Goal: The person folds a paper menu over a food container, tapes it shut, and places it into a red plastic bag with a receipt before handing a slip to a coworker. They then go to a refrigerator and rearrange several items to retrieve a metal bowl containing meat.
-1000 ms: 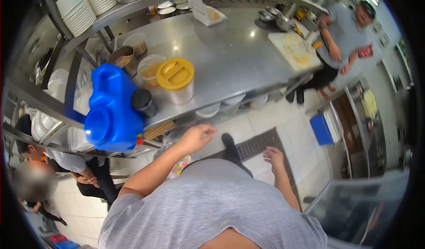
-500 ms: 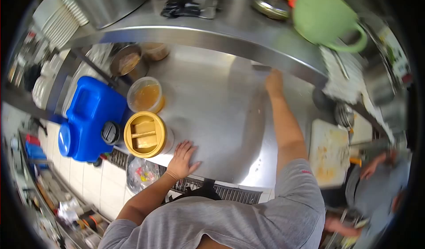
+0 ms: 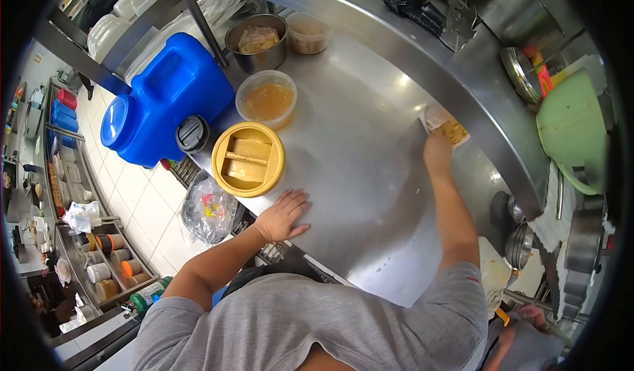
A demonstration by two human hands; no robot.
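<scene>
**Right hand at a white tray under the shelf, left hand flat on the steel counter**

The person's right hand (image 3: pixel 437 152) reaches far across the steel counter (image 3: pixel 356 166) and meets the near edge of a small white tray (image 3: pixel 444 124) holding yellowish food. The tray lies at the back of the counter, partly tucked under the front lip of the overhead steel shelf (image 3: pixel 422 61). Whether the fingers pinch the tray or only touch it cannot be told, since the hand is seen from behind. The left hand (image 3: pixel 282 216) lies palm down with fingers spread at the counter's near edge, holding nothing.

Just beside the left hand stands a tub with a yellow lid (image 3: pixel 247 158). Behind it are a clear tub of orange liquid (image 3: pixel 266 100), a black cap (image 3: pixel 193 133) and a blue jerrycan (image 3: pixel 164 100), which sits at the counter's left end. Farther back stand a steel pot (image 3: pixel 257 41) and a small clear tub (image 3: pixel 309 33).

Between the two hands the counter is bare, a broad open stretch of steel. The shelf lip hangs low over the tray and narrows the room above it. A pale green jug (image 3: pixel 573 130) stands on the shelf to the right.

No writing or brand can be read on any container.
</scene>
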